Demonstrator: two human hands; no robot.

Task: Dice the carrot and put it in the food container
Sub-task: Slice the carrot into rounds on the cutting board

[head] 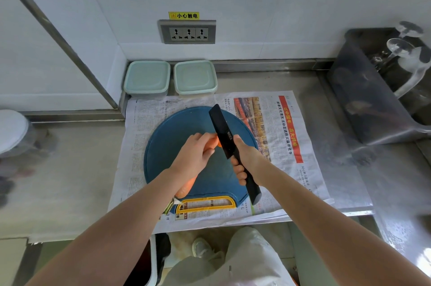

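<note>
Fingertips (208, 137) are the worry. The left hand (194, 157) curls over the carrot (186, 186), pinning it to the blue cutting board (168, 146), right beside the blade of the black knife (221, 129). If the round root rolls, I judge the edge could land on skin. The board lies on newspaper (268, 122), which may slide under pressure. The right hand (245, 159) is wrapped tight round the handle, with the blade pointing toward the far edge of the tabletop (81, 169). Both forearms reach in from the near edge. The food containers (147, 79) wait at the far edge, lids on.
</note>
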